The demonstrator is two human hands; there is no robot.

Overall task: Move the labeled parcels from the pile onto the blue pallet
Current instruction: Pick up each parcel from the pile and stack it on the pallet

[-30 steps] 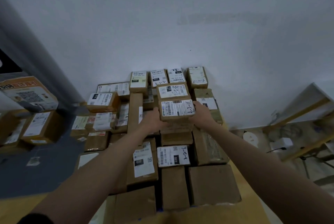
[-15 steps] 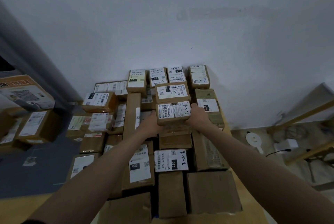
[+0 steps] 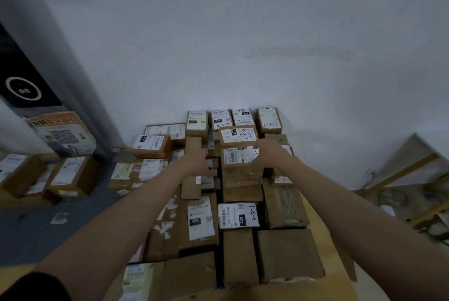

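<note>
Both hands have come off the parcel they were clasping half a second ago; it now rests on the stack against the wall, just in front of another labeled box; the left hand hangs beside it with fingers loosely spread, apart from the cardboard; the right hand is open too, at the parcel's right edge, though whether it touches I cannot tell. By my judgement this is the release at the end of a placement; next comes a turn back to the pile on the left for another box. Label up, the parcel's long axis runs left to right, parallel to the wall.
</note>
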